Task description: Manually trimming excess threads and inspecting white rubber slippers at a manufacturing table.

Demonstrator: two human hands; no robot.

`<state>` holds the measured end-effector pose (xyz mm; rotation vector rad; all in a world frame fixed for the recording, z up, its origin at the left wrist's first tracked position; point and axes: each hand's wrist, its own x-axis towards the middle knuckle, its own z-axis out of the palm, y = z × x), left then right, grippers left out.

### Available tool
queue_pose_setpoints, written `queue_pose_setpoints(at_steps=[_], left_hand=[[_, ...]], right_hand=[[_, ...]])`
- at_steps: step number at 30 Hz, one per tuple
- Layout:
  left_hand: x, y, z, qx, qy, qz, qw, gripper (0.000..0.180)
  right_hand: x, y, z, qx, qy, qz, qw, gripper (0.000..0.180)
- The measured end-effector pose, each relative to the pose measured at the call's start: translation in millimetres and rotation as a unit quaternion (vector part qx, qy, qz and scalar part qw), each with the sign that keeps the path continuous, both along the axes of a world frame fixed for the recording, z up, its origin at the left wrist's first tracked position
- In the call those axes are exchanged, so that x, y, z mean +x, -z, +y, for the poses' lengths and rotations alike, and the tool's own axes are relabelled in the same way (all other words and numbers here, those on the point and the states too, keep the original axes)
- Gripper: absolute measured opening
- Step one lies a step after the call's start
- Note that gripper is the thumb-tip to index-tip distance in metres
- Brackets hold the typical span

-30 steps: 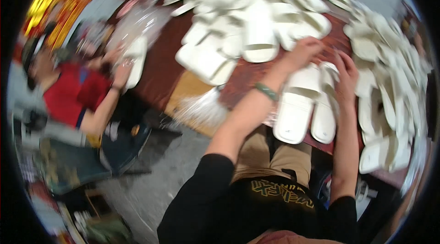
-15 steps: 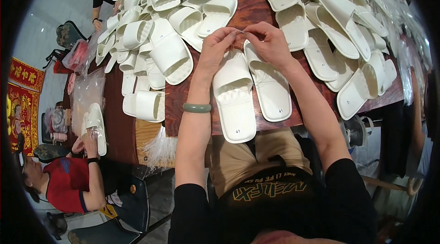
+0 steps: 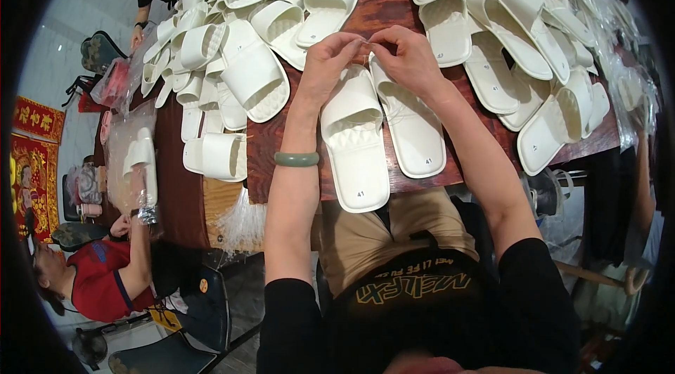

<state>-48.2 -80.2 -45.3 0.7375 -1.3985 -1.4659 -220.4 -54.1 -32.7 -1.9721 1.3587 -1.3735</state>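
Note:
Two white slippers lie side by side before me, the left slipper [image 3: 358, 170] and the right slipper [image 3: 420, 143], with their heel ends toward me. Beyond their toe ends, my left hand [image 3: 328, 65] and my right hand [image 3: 408, 61] almost meet at the fingertips. Each one is closed in a pinch on a thin clear strand [image 3: 368, 46], which is hard to make out between the fingers. More fine strands trail over the right slipper's strap. A green bangle [image 3: 296, 159] circles my left wrist.
White slippers are heaped at the left [image 3: 256, 82] and at the right [image 3: 492, 79] of the reddish wooden table [image 3: 380, 5]. A bundle of clear strands [image 3: 241, 225] hangs at the near left edge. A person in red [image 3: 105, 279] handles a bagged slipper [image 3: 144, 156] at the left.
My hands stay pinched together, with the fingertips slightly closer. The person in red has reached farther forward over the bagged slipper. The whole view has shifted slightly.

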Motion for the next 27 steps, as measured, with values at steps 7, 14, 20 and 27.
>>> queue_pose_setpoints(at_steps=[7,14,20,27], left_hand=[[-16.8,-4.1,-2.0,-0.185,-0.054,-0.153,0.969,0.021],[0.4,-2.9,9.9,-0.161,-0.113,-0.108,0.975,0.013],[-11.6,-4.7,3.7,-0.140,-0.078,-0.126,0.979,0.013],[-7.8,2.9,-0.5,-0.117,-0.077,-0.102,0.985,0.013]], right_hand=[[-20.5,21.8,-16.1,-0.008,-0.027,-0.032,0.999,0.015],[-1.5,15.2,-5.6,0.058,-0.075,-0.074,0.993,0.015],[-15.1,16.7,-11.8,-0.001,-0.078,-0.060,0.995,0.013],[-2.1,12.4,-9.5,-0.008,-0.044,-0.059,0.997,0.014]])
